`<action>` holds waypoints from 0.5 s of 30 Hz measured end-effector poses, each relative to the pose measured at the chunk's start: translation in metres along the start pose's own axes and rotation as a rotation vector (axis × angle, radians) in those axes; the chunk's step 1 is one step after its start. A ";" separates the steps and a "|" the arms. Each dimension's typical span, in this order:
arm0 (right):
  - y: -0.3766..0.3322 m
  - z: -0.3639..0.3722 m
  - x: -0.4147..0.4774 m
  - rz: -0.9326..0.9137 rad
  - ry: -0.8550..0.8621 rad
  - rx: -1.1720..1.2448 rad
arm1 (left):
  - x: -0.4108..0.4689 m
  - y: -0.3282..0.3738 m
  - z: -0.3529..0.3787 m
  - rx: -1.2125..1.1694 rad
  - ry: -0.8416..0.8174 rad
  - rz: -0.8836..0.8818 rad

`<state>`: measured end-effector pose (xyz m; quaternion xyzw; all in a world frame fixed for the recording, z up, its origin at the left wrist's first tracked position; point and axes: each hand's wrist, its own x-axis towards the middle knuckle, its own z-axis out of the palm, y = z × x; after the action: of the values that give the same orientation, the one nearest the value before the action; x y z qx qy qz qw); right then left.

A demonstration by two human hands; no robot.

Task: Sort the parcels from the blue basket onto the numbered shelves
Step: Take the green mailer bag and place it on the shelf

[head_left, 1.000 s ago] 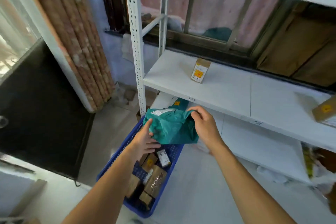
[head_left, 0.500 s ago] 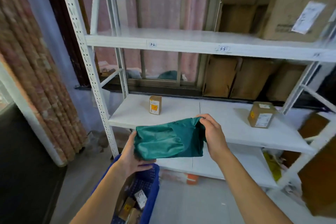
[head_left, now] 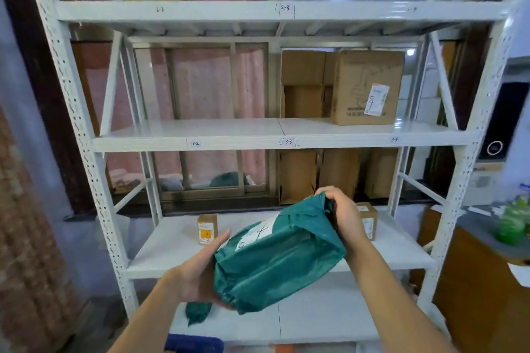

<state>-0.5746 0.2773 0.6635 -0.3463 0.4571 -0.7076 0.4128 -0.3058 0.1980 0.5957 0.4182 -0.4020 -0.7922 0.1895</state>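
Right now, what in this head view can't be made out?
Head view:
Blue plastic basket: cut off by the bottom edge; contents unseen.
White label on the green plastic mailer parcel: print blurred.
Small brown cardboard box: partly behind the right hand.
Left hand: grip partly hidden under the parcel.
Top-right shelf tag: blurred.

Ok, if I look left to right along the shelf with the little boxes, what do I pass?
Yellow-labelled little box → held green parcel → plain brown little box.

One large green parcel (head_left: 279, 264), one small green parcel (head_left: 198, 313), two small boxes (head_left: 207, 228), two big labelled cartons (head_left: 368, 87).
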 end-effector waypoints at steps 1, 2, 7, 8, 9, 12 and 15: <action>-0.005 0.002 0.000 -0.003 0.000 0.023 | -0.003 0.005 0.002 0.033 -0.007 0.017; -0.009 0.005 0.000 -0.017 0.001 0.040 | -0.005 0.009 0.003 0.047 -0.016 0.040; -0.012 0.026 0.006 -0.156 0.096 -0.411 | -0.005 0.020 0.002 -0.031 0.019 0.202; -0.007 0.027 0.008 -0.150 0.131 -0.517 | -0.005 0.022 0.000 -0.043 0.046 0.235; -0.005 0.028 0.007 -0.122 0.154 -0.571 | -0.005 0.024 -0.002 -0.052 0.071 0.272; 0.004 0.033 0.003 0.058 0.047 -0.623 | -0.003 0.029 -0.012 -0.050 0.158 0.381; 0.013 0.045 -0.014 0.220 -0.168 -0.654 | -0.002 0.032 -0.021 -0.065 0.196 0.470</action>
<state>-0.5259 0.2705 0.6657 -0.4660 0.6584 -0.4441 0.3900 -0.2890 0.1696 0.6153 0.3818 -0.4423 -0.6946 0.4196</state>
